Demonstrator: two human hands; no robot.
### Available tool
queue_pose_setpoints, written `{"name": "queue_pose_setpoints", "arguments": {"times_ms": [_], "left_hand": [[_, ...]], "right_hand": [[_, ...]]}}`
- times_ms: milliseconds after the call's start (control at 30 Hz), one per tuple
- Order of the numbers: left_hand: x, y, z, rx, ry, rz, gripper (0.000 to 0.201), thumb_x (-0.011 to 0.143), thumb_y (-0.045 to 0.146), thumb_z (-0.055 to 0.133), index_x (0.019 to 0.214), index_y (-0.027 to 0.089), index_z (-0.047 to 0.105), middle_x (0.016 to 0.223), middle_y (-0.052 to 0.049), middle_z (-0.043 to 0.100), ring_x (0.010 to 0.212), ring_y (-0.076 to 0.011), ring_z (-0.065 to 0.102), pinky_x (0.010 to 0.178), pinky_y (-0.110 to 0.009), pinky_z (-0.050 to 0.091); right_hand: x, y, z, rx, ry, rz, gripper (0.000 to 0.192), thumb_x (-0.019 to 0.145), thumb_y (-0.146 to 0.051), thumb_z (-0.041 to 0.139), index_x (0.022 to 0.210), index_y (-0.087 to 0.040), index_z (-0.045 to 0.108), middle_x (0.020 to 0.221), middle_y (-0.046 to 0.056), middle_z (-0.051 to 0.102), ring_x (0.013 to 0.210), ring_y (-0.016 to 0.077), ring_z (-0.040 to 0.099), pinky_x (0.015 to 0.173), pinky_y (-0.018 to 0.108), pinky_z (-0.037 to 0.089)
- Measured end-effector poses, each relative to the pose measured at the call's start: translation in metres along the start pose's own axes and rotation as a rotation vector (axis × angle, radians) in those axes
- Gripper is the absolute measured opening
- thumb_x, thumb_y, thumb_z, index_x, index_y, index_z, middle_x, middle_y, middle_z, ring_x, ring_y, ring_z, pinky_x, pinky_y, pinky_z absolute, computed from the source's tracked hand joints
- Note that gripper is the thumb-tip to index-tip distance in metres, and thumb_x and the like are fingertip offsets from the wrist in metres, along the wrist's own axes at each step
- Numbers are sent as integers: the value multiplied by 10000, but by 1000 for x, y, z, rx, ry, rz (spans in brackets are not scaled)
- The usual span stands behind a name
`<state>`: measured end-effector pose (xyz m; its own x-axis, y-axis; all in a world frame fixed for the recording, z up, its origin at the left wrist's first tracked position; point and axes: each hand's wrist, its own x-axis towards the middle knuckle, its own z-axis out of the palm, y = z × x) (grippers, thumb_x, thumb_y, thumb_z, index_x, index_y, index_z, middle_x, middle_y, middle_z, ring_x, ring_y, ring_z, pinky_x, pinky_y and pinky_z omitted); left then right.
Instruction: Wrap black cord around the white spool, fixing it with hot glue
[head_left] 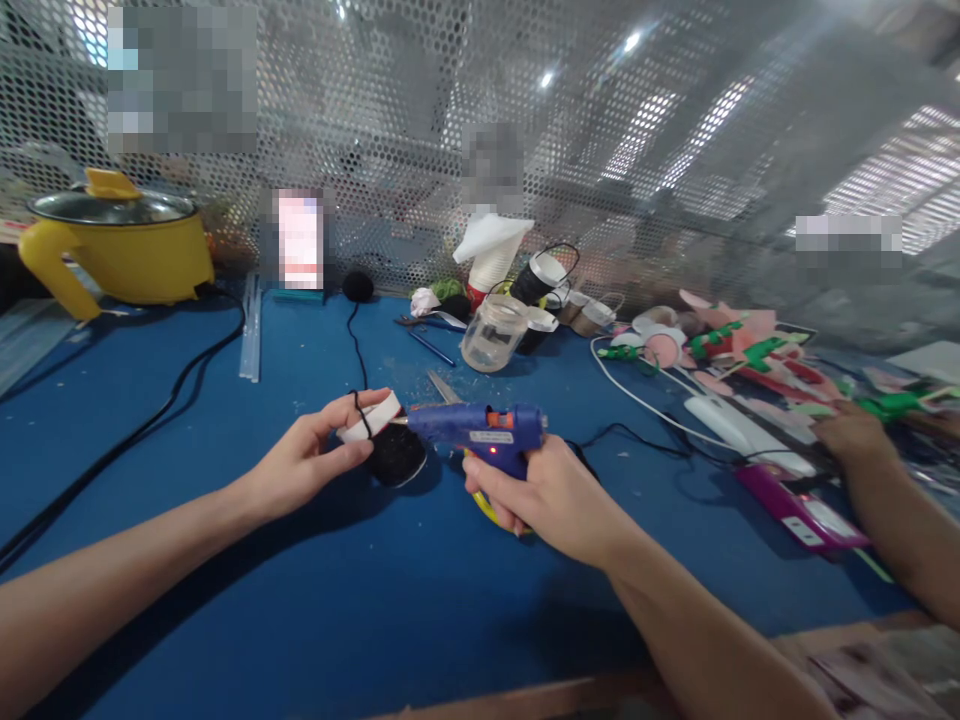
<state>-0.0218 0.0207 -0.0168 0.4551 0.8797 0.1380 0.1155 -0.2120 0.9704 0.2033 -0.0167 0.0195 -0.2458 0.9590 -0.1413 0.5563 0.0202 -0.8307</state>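
Observation:
Pinched in the fingers of my left hand (322, 450) is a white strip (381, 416) with black yarn looped around it. The yarn (358, 345) runs back to a black ball (358, 287) by the mesh. My right hand (551, 495) grips a blue hot glue gun (480, 428) with a red light lit on its side. Its nozzle points left and is close to the strip; whether they touch I cannot tell. Just behind and below the strip is a black yarn-wrapped piece (399, 453). Scissors (444, 388) with a yellow handle lie partly hidden under the glue gun.
Perforated metal mesh (405, 130) rises behind the blue table (285, 600). A yellow electric pot (142, 250), glue sticks (250, 335) and a clear jar (493, 335) stand or lie along the back. At right, another person's hand (855, 435) is near craft flowers, cables and a purple box (799, 505).

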Motion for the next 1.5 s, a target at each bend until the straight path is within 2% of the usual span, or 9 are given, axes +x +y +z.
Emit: {"name": "queue_pose_setpoints", "arguments": {"times_ms": [333, 800, 1233, 1500], "left_hand": [[0, -1, 1, -15, 5, 3, 170, 753, 296, 557, 657, 179, 481, 1336, -99, 407, 1245, -300, 308, 1004, -444, 230], [1, -2, 1, 1, 12, -13, 116, 762, 289, 548, 755, 174, 559, 1349, -73, 390, 1219, -296, 351, 1008, -437, 255], [0, 0, 0, 24, 10, -13, 158, 750, 329, 557, 732, 172, 566, 1349, -80, 391, 1210, -307, 362, 995, -422, 271], [0, 0, -1, 21, 5, -11, 158, 747, 329, 564, 725, 173, 554, 1348, -77, 393, 1208, -304, 362, 997, -416, 261]], "right_hand": [[7, -2, -7, 49, -19, -60, 228, 781, -285, 469, 614, -138, 519, 390, -53, 441, 355, 54, 436, 393, 167, 393], [17, 6, -9, 47, -19, -71, 234, 781, -279, 471, 600, -138, 518, 384, -53, 456, 333, 51, 435, 381, 167, 392], [16, 5, -10, 62, -43, -57, 244, 798, -280, 460, 616, -131, 523, 395, -51, 452, 342, 50, 430, 393, 168, 386], [12, 2, -6, 47, -14, -57, 225, 786, -275, 463, 607, -146, 506, 401, -54, 444, 354, 58, 435, 393, 172, 385]]}}
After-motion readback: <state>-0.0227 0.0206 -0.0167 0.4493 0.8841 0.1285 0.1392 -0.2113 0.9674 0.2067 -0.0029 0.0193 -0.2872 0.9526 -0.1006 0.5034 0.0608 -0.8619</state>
